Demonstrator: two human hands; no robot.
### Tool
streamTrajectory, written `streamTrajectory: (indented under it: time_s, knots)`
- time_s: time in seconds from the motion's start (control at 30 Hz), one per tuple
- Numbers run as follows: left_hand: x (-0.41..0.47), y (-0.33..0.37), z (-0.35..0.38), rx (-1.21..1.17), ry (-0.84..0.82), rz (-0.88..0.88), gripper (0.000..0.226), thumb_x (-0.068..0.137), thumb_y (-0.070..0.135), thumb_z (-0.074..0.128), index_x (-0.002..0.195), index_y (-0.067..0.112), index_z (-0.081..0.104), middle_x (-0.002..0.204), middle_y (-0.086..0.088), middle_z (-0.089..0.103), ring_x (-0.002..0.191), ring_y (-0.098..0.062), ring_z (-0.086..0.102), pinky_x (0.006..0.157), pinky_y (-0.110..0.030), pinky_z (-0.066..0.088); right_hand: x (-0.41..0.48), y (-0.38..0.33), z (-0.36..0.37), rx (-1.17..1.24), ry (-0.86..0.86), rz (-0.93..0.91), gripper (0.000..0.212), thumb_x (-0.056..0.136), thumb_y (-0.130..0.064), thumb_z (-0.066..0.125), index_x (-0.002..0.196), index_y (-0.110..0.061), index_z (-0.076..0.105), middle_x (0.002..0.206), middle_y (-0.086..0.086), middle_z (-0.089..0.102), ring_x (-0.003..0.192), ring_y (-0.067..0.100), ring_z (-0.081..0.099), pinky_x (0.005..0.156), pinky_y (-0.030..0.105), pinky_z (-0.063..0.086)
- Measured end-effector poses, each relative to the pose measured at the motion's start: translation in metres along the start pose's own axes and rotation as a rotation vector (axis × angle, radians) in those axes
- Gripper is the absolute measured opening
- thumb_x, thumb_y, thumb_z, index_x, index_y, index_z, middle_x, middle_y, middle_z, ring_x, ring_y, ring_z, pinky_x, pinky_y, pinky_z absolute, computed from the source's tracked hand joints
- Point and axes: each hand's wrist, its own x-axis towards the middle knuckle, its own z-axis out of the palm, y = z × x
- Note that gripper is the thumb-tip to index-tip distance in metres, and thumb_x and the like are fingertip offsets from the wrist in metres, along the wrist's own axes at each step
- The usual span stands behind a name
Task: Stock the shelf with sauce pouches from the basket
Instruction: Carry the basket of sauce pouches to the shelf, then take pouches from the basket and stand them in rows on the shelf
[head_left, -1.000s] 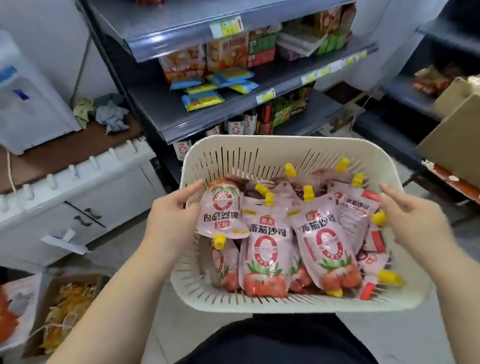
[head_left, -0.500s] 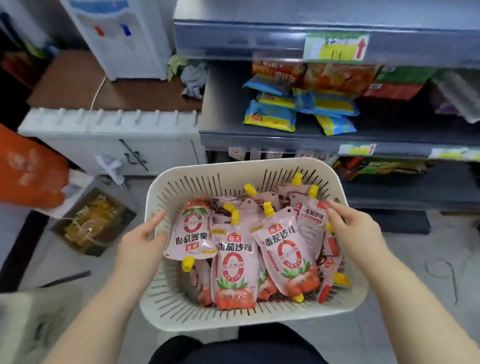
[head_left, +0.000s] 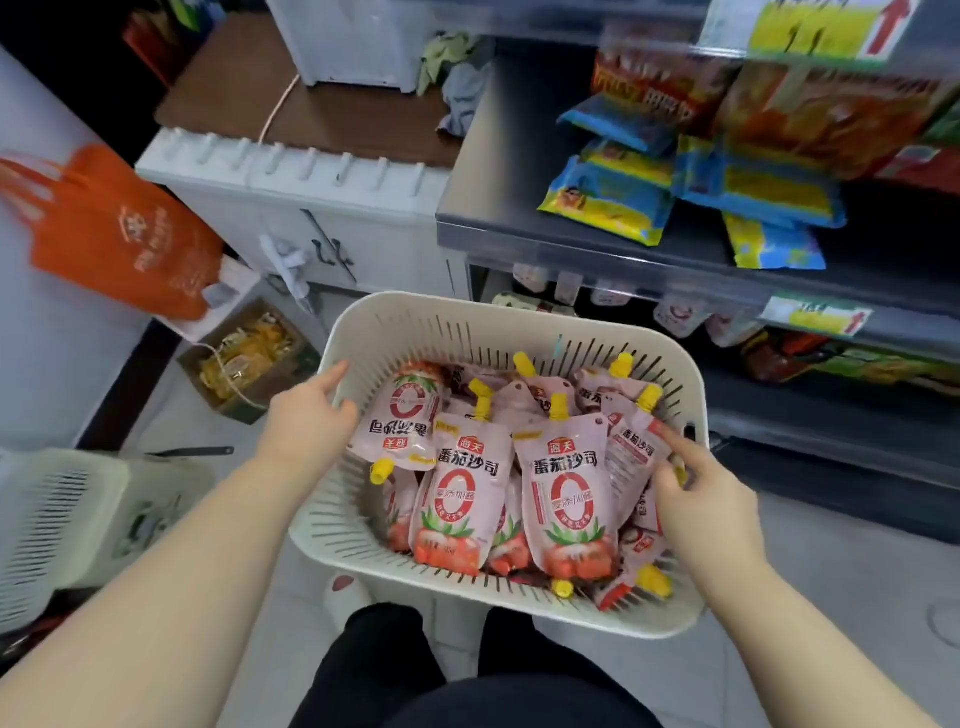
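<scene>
A cream slotted plastic basket (head_left: 467, 319) is held in front of me, above my legs. It is filled with several pink tomato sauce pouches with yellow caps; two lie face up, one on the left (head_left: 462, 499) and one in the middle (head_left: 569, 488), and one lies upside down (head_left: 402, 421) by the left wall. My left hand (head_left: 311, 423) grips the basket's left rim, thumb inside. My right hand (head_left: 709, 501) grips the right rim, fingers lying on the pouches. The grey metal shelf (head_left: 519, 213) stands just beyond the basket. Similar pouches (head_left: 678, 314) show under its edge.
Blue-and-yellow snack bags (head_left: 608, 205) lie on the shelf at the right. A white cabinet (head_left: 322, 208) stands at the left, with an orange bag (head_left: 119, 228) and a cardboard box (head_left: 249, 358) on the floor. A second slotted basket (head_left: 67, 519) sits at my lower left.
My view has swung left and closer to the shelves. The basket stays in both hands, and the orange bag and second basket have come into view.
</scene>
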Motion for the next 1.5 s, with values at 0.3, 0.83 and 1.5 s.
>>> streamTrajectory:
  time_s: [0.3,0.83,1.5]
  knots:
    - [0.005,-0.007,0.001,-0.017,-0.012,0.003,0.055,0.085,0.021,0.050,0.138,0.035,0.045,0.102,-0.013,0.069,0.076,-0.021,0.060,0.075,-0.026,0.045,0.002,-0.002,0.003,0.005,0.015,0.029,0.044,0.090,-0.026,0.040,0.127,-0.047,0.049,0.089,0.004,0.063,0.068,0.015,0.056,0.062,0.034,0.052]
    - [0.008,-0.016,0.003,0.093,-0.066,0.204,0.056,0.091,0.019,0.047,0.145,0.022,0.031,0.121,-0.017,0.046,0.094,-0.031,0.053,0.074,-0.036,0.043,-0.008,-0.013,0.013,-0.273,0.220,-0.028,0.039,0.091,-0.027,0.044,0.129,-0.032,0.053,0.097,0.005,0.047,0.080,0.025,0.048,0.067,0.034,0.045]
    - [-0.025,-0.025,0.033,0.687,-0.389,0.534,0.060,0.090,0.033,0.047,0.145,0.029,0.024,0.141,-0.014,0.036,0.124,-0.032,0.041,0.100,-0.044,0.041,-0.006,-0.034,0.074,-0.170,-0.041,0.140,0.070,0.083,-0.048,0.062,0.138,-0.012,0.040,0.137,0.019,0.044,0.127,0.036,0.040,0.104,0.043,0.037]
